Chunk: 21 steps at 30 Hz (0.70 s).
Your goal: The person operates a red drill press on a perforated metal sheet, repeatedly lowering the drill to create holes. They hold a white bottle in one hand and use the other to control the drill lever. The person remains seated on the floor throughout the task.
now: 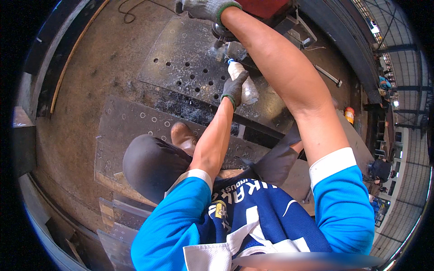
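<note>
My left hand, in a dark glove, is wrapped round a whitish plastic squeeze bottle. The bottle is tilted, and its blue cap points at the cutter of a drilling machine with a red body. Higher up, my right hand, in a grey glove with a green cuff, reaches over the machine. Its fingers look curled, and the frame's top edge partly hides what they grip. Under the cutter lies a dark steel plate with several round holes and scattered metal shavings.
Another steel plate with chalk circles lies nearer, beside my boot. Shavings fill the gap between the plates. A bolt-like rod and a yellow-orange container are on the right. A cable curls at the far left. Other people are at the far right.
</note>
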Available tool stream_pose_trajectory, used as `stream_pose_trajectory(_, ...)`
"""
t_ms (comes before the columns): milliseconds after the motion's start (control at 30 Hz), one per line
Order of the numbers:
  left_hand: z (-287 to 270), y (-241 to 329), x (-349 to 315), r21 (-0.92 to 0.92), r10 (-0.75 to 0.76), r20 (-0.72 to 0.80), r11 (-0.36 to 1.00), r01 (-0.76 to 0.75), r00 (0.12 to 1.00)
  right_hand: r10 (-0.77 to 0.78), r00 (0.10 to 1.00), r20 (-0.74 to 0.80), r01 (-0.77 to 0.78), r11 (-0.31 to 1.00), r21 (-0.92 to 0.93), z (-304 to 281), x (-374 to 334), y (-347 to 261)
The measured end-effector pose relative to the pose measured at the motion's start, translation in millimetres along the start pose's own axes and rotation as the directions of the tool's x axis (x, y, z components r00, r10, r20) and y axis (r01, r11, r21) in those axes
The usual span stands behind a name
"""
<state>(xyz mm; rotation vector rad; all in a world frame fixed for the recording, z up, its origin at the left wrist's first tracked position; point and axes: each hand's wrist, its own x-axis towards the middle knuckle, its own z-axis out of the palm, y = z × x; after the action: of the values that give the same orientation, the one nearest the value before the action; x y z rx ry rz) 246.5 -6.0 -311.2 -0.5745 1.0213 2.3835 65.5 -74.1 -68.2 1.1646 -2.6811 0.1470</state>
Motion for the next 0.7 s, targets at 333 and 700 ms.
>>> stream_pose_trajectory(333,-16,-19,17,0.376,0.2,-0.108,0.915,-0.146,0.974,0.148,0.989,0.007,-0.14,0.916,0.376,-3,-4,11)
stream_pose_trajectory(700,2,17,-31,0.277,0.313,0.049,0.908,-0.314,0.948,-0.14,0.884,-0.446,-0.11,0.865,-0.49,-8,-264,32)
